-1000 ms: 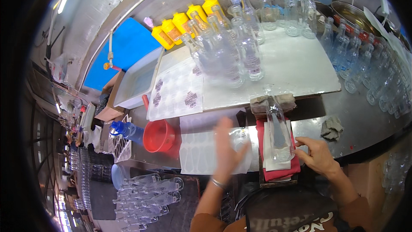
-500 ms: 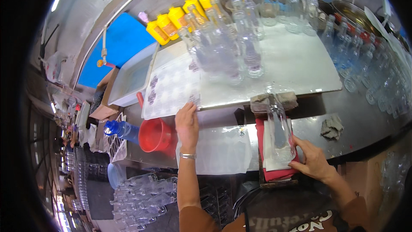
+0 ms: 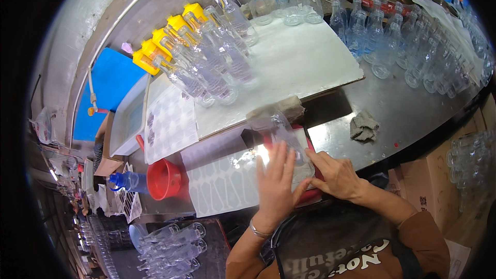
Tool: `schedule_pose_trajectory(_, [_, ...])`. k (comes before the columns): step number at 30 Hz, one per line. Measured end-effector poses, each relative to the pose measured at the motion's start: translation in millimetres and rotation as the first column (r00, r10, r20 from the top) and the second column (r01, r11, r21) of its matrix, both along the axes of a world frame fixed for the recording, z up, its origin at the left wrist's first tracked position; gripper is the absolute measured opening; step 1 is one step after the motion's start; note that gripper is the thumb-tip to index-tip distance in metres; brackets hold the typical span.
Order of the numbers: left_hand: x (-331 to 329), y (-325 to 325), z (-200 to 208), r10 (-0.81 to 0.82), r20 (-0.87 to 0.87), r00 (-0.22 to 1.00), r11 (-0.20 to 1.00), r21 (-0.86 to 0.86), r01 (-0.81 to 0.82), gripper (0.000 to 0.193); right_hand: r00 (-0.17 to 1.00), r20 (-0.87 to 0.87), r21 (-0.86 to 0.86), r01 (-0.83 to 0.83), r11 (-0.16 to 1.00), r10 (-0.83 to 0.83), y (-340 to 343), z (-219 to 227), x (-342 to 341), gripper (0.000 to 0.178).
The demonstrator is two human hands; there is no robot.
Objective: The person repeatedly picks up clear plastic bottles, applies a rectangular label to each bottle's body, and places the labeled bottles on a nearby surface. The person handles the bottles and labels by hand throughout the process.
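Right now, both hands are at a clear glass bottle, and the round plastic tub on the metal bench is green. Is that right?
Wrong colour: the head view shows the round plastic tub is red, not green. The left hand and right hand are at the clear glass bottle.

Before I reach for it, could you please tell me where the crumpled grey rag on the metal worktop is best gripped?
I would pinch the raised folds of the grey rag from above, probably with the right hand, which is nearer. It lies bunched on the metal worktop, apart from the glass bottles, so its top looks easy to reach.
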State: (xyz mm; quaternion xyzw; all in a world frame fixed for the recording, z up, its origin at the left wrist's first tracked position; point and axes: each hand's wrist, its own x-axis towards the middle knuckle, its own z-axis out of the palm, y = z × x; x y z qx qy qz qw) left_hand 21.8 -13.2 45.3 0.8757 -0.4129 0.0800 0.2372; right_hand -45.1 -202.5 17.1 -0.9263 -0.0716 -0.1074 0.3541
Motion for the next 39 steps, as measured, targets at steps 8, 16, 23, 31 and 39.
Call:
schedule_pose_trajectory(8, [23,-3,1,0.044,-0.114,0.993,0.974,-0.218,-0.068,0.056,0.999,0.020,0.128,-0.043,0.991,0.041,-10,-13,5,0.067])
schedule_pose_trajectory(16, [34,5,-18,-0.048,-0.325,0.944,0.946,-0.320,-0.062,0.062,0.988,0.020,0.133,-0.154,0.979,0.153,-31,-16,10,0.074])
schedule_pose_trajectory(23, [33,-7,-26,-0.035,-0.417,0.908,0.870,-0.460,-0.178,0.051,0.936,-0.320,0.643,0.099,0.759,0.149,-40,0,50,0.043])
schedule_pose_trajectory(31, [29,-9,-31,-0.016,-0.361,0.933,0.874,-0.458,-0.162,0.054,0.954,-0.228,0.583,-0.026,0.812,0.194,-28,6,61,0.047])
schedule_pose_trajectory(39, [26,-11,-34,-0.014,-0.370,0.929,0.858,-0.481,-0.179,0.056,0.950,-0.220,0.594,-0.049,0.803,0.221,-29,5,63,0.048])
